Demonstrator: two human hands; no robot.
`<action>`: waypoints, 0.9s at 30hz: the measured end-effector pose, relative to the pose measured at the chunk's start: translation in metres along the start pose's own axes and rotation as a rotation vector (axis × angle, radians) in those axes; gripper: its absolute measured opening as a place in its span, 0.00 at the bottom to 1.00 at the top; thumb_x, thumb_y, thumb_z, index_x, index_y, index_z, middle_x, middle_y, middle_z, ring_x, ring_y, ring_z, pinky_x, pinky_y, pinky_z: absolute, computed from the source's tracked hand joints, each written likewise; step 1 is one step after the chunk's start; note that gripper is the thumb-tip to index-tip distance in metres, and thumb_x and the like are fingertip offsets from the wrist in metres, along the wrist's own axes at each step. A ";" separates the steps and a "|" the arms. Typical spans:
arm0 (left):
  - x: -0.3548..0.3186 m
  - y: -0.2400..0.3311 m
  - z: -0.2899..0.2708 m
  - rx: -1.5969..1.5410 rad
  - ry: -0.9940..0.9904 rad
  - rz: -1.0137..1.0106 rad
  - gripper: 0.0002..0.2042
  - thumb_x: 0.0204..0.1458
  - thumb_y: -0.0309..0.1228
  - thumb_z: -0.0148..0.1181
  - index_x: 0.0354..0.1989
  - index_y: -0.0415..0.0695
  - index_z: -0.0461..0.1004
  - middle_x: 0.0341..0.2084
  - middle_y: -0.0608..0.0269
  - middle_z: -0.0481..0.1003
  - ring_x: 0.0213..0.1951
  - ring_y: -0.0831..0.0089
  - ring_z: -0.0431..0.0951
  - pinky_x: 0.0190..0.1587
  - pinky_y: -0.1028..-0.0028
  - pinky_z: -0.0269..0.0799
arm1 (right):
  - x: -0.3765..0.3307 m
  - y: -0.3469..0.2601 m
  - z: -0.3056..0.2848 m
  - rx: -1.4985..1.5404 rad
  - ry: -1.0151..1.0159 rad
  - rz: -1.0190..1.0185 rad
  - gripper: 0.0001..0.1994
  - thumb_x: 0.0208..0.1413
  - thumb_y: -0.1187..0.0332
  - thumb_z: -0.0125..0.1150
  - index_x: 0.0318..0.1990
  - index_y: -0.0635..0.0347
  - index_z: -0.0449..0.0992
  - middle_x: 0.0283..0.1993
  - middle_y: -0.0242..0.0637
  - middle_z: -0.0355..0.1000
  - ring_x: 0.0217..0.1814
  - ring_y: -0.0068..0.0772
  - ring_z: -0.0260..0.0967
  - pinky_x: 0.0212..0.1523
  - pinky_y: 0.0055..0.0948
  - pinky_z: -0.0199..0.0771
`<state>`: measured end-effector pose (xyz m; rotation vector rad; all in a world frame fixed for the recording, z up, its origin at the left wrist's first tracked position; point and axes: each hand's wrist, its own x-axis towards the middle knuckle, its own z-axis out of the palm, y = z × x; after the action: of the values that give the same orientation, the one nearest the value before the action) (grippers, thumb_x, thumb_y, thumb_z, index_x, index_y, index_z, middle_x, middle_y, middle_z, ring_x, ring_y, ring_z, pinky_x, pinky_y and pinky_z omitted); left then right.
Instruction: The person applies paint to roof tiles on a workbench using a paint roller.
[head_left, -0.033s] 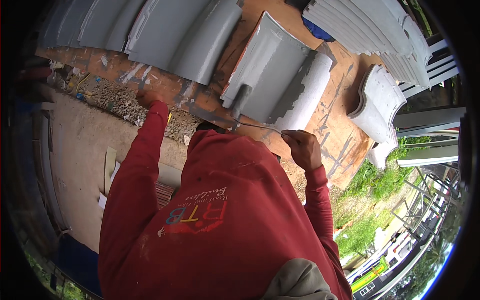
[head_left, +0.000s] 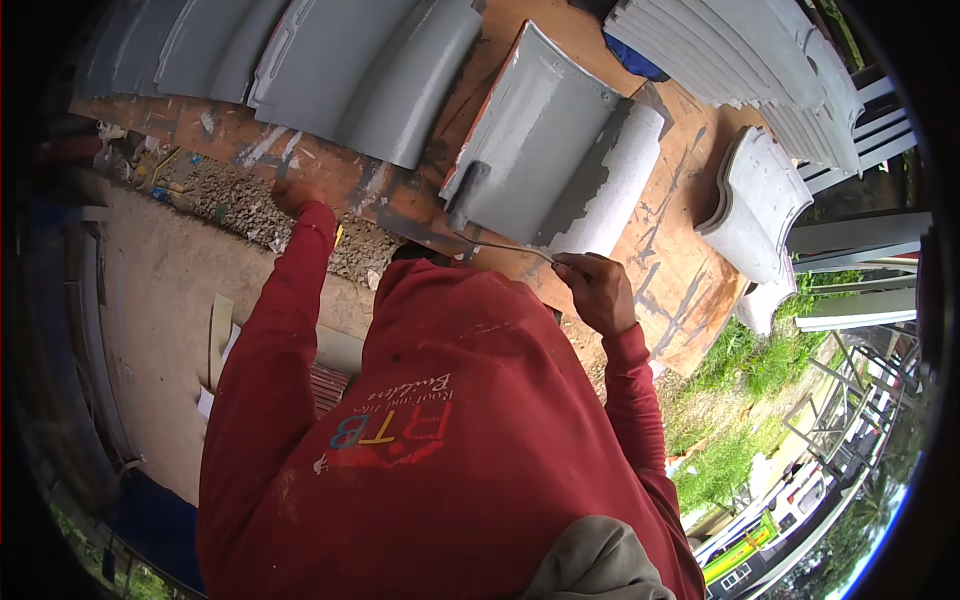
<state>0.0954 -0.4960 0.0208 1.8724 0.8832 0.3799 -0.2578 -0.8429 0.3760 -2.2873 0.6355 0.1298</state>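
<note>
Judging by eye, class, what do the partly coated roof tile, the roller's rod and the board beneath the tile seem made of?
Tile: perhaps concrete or clay; bare strip pale and matte, grey coat faintly shiny.
Rod: likely metal, dull grey; thin with clean bends.
Board: probably plywood; flat, orange-brown, paint-smeared, grain unclear.

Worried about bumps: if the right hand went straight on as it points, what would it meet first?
The right hand would probably meet the part-painted tile at its pale edge; depth is unclear.
</note>
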 end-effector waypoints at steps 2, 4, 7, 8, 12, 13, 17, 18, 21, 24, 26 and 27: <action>-0.002 0.004 -0.003 -0.103 0.035 -0.014 0.26 0.68 0.42 0.37 0.50 0.29 0.73 0.50 0.35 0.75 0.52 0.42 0.77 0.54 0.56 0.73 | 0.004 -0.003 0.011 0.014 0.015 -0.021 0.10 0.58 0.67 0.64 0.42 0.62 0.84 0.35 0.47 0.80 0.33 0.39 0.78 0.36 0.32 0.75; -0.010 0.014 -0.010 0.027 0.022 0.010 0.25 0.69 0.42 0.37 0.50 0.29 0.72 0.50 0.36 0.75 0.52 0.42 0.77 0.54 0.56 0.73 | 0.000 -0.002 0.009 -0.039 0.011 0.014 0.10 0.58 0.67 0.64 0.42 0.61 0.84 0.35 0.47 0.80 0.34 0.40 0.78 0.36 0.33 0.75; -0.023 0.034 -0.017 -0.041 0.032 -0.025 0.25 0.69 0.42 0.39 0.51 0.29 0.72 0.51 0.37 0.75 0.53 0.44 0.76 0.55 0.57 0.72 | -0.020 0.004 -0.027 -0.159 -0.019 0.135 0.09 0.57 0.67 0.64 0.41 0.60 0.85 0.34 0.46 0.80 0.33 0.40 0.79 0.36 0.33 0.75; -0.024 0.039 -0.019 -0.040 0.031 -0.024 0.25 0.69 0.42 0.39 0.51 0.29 0.72 0.51 0.37 0.75 0.53 0.44 0.76 0.55 0.57 0.72 | -0.027 0.007 -0.042 -0.192 -0.011 0.111 0.09 0.57 0.67 0.64 0.41 0.60 0.85 0.34 0.46 0.80 0.33 0.40 0.79 0.35 0.33 0.75; -0.020 0.031 -0.013 -0.070 0.024 -0.077 0.24 0.68 0.41 0.39 0.51 0.30 0.72 0.51 0.38 0.75 0.52 0.47 0.77 0.53 0.59 0.73 | -0.046 0.015 -0.076 -0.238 -0.034 0.180 0.09 0.57 0.67 0.65 0.41 0.61 0.85 0.35 0.46 0.81 0.36 0.38 0.80 0.37 0.32 0.76; -0.014 0.025 -0.010 -0.086 0.044 -0.074 0.22 0.67 0.38 0.39 0.50 0.31 0.73 0.49 0.41 0.77 0.49 0.51 0.79 0.51 0.63 0.75 | -0.045 0.017 -0.074 -0.237 -0.025 0.187 0.09 0.57 0.67 0.65 0.41 0.61 0.85 0.35 0.46 0.81 0.36 0.38 0.80 0.37 0.32 0.76; 0.002 0.002 -0.002 -0.015 0.019 -0.027 0.21 0.66 0.39 0.41 0.50 0.32 0.74 0.50 0.42 0.77 0.47 0.53 0.80 0.49 0.63 0.76 | -0.009 0.023 -0.042 -0.105 -0.057 0.140 0.12 0.60 0.64 0.63 0.43 0.62 0.84 0.30 0.43 0.80 0.31 0.31 0.76 0.35 0.30 0.74; 0.003 0.001 -0.001 -0.020 0.017 -0.019 0.21 0.66 0.39 0.41 0.50 0.32 0.74 0.50 0.42 0.77 0.47 0.53 0.80 0.49 0.63 0.76 | 0.004 0.023 -0.031 -0.021 -0.058 0.113 0.12 0.60 0.64 0.63 0.44 0.63 0.84 0.28 0.41 0.78 0.30 0.28 0.74 0.34 0.29 0.73; -0.001 0.013 -0.008 0.266 0.012 -0.001 0.21 0.66 0.38 0.39 0.51 0.32 0.72 0.49 0.42 0.76 0.47 0.53 0.80 0.50 0.63 0.76 | 0.037 0.019 -0.020 0.082 -0.090 0.139 0.13 0.61 0.64 0.63 0.45 0.64 0.83 0.25 0.36 0.75 0.28 0.23 0.70 0.32 0.27 0.71; -0.014 0.035 -0.019 0.031 -0.032 -0.124 0.28 0.68 0.46 0.36 0.55 0.29 0.71 0.55 0.34 0.72 0.56 0.40 0.74 0.57 0.52 0.72 | 0.051 0.013 -0.032 0.128 -0.057 0.077 0.12 0.61 0.64 0.64 0.45 0.62 0.84 0.22 0.35 0.72 0.25 0.22 0.67 0.29 0.28 0.69; -0.022 0.041 -0.023 -0.063 -0.050 -0.102 0.29 0.68 0.46 0.34 0.56 0.29 0.70 0.57 0.34 0.71 0.57 0.40 0.73 0.58 0.52 0.71 | 0.057 0.014 -0.052 0.114 -0.018 -0.010 0.12 0.61 0.65 0.63 0.45 0.61 0.84 0.21 0.34 0.72 0.23 0.22 0.66 0.27 0.28 0.68; -0.023 0.041 -0.022 -0.070 -0.058 -0.133 0.29 0.68 0.46 0.34 0.56 0.29 0.70 0.57 0.34 0.71 0.57 0.40 0.73 0.58 0.52 0.71 | 0.062 0.016 -0.064 0.110 -0.004 -0.033 0.12 0.61 0.65 0.63 0.45 0.61 0.84 0.21 0.34 0.72 0.23 0.22 0.66 0.27 0.28 0.68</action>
<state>0.0826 -0.5081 0.0698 1.7416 0.9374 0.2697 -0.2177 -0.9214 0.3945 -2.1904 0.5880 0.0811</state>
